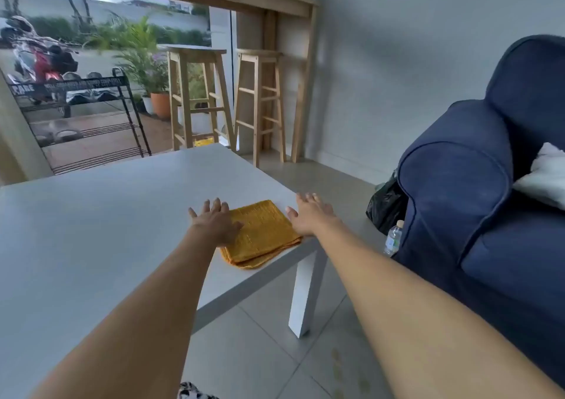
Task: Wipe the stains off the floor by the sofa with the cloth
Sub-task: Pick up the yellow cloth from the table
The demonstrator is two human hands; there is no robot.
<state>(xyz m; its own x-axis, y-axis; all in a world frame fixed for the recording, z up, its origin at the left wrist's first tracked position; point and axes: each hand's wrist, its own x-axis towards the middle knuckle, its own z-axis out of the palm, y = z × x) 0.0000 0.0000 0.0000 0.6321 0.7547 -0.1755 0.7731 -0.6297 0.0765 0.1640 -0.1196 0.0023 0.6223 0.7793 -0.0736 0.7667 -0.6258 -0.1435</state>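
Note:
A folded yellow cloth [262,236] lies flat at the right corner of the white coffee table [91,224]. My left hand [216,223] is spread open with its thumb edge over the cloth's left side. My right hand [312,215] is open too, palm down, just right of the cloth at the table's edge. Neither hand grips the cloth. Yellowish stains [344,374] dot the grey tiled floor between the table and the blue sofa [477,202], partly hidden by my right forearm.
A clear plastic bottle [393,238] and a black bag [385,206] sit on the floor by the sofa's arm. Two wooden stools [260,105] stand at the wall behind the table. A black wire rack [91,123] is at the left.

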